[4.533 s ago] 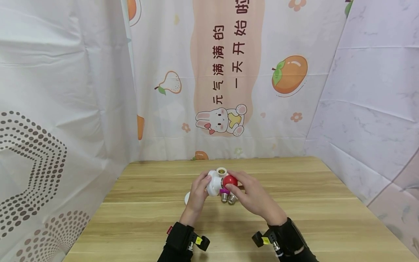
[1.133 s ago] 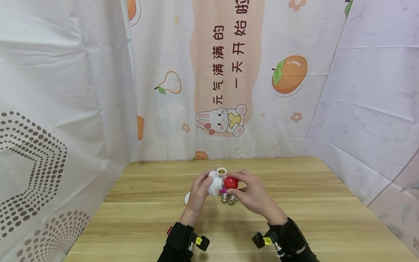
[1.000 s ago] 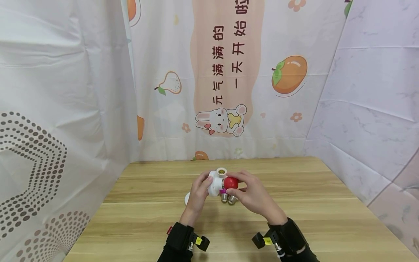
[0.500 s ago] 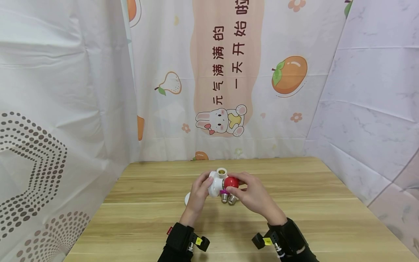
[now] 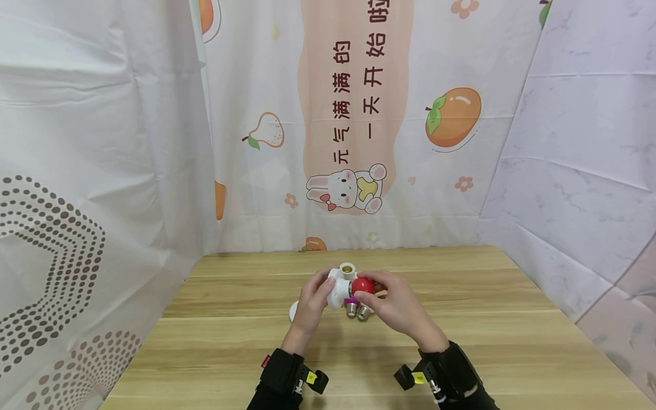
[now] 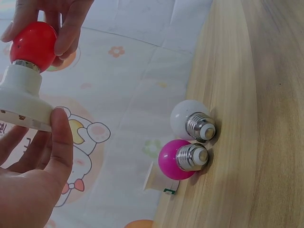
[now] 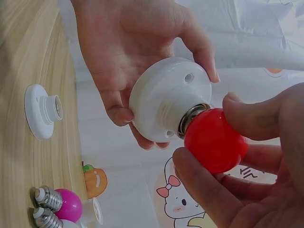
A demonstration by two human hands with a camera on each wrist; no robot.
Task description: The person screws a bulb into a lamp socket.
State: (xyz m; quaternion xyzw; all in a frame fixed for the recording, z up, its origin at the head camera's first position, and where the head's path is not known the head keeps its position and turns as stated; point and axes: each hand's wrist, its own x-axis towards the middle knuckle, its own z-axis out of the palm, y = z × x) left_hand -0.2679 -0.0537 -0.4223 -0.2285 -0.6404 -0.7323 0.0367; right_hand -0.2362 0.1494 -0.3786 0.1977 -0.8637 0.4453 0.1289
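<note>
My left hand (image 5: pixel 310 304) grips a white round lamp holder (image 7: pixel 156 102) by its flat base, thumb on one side and fingers round the rim. A red light bulb (image 7: pixel 216 141) sits in its socket, with a strip of the metal screw base showing at the socket mouth. My right hand (image 5: pixel 397 302) pinches the red globe between thumb and fingers. Both hands hold these above the table. Below them lie a magenta bulb (image 6: pixel 175 160) and a white bulb (image 6: pixel 188 118), side by side with their metal bases toward me.
A second white lamp holder (image 7: pixel 42 111) stands on the wooden table (image 5: pixel 230 353) to the left. Another white lamp holder with a brass-lined socket (image 5: pixel 347 269) is behind the hands. Patterned curtains (image 5: pixel 256 188) hang at the back and sides.
Over the last seconds the right fingers have shifted round the red bulb, regripping it at the socket. The lamp holder stays in the left hand, moved very slightly right.
</note>
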